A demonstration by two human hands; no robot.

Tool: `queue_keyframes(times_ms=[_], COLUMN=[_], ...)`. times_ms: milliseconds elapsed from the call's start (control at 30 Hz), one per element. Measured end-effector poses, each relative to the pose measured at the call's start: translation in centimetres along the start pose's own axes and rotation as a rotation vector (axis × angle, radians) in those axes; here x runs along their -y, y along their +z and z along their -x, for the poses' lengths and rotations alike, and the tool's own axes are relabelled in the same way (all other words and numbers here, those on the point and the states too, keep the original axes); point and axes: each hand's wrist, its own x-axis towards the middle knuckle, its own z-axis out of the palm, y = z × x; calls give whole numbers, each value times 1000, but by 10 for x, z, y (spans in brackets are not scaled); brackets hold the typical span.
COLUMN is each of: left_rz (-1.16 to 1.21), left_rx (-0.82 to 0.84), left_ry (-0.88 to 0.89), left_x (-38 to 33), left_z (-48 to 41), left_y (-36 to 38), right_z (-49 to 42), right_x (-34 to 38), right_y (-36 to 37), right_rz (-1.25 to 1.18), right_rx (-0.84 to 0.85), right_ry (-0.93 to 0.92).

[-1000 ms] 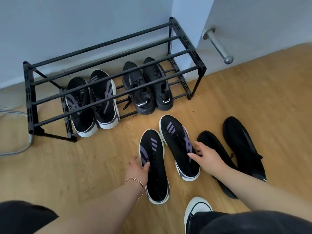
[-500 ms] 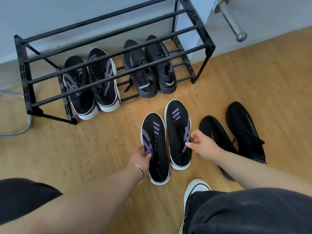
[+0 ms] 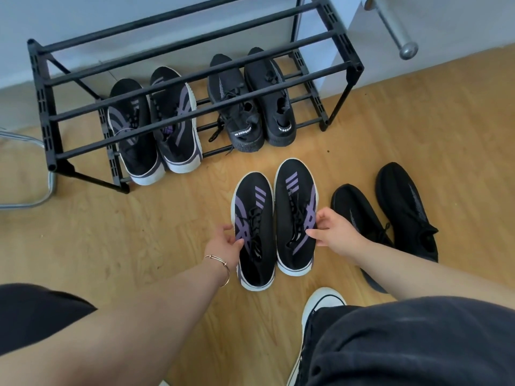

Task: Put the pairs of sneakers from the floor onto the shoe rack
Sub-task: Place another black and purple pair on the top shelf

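Two black sneakers with purple stripes and white soles lie side by side on the wood floor, toes toward the rack. My left hand grips the left sneaker at its outer side. My right hand grips the right sneaker at its outer side. An all-black pair lies on the floor to the right, partly hidden by my right forearm. The black metal shoe rack stands against the wall; its lower shelf holds a purple-striped pair and a black pair.
A metal door handle sticks out at the top right above the rack's end. A chrome tube frame curves on the floor at the left. My own black-and-white shoe and dark trouser legs fill the bottom edge.
The two striped sneakers were splayed apart and are now parallel and touching. Both hands slid to the sneakers' outer sides. The view tilted down, closer to the rack.
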Motion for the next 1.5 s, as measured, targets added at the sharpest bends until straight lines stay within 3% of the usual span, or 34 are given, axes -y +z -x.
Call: queue_keyframes(times_ms=[600, 1500], left_rz=[138, 373], left_rx=[64, -80], left_ry=[154, 327], left_x=[-53, -119], left_z=[41, 43], left_y=[-28, -154], right_z=[59, 62], right_x=[54, 206], right_y=[-50, -28], right_rz=[-46, -41], right_rx=[-9, -18], right_ry=[-106, -391])
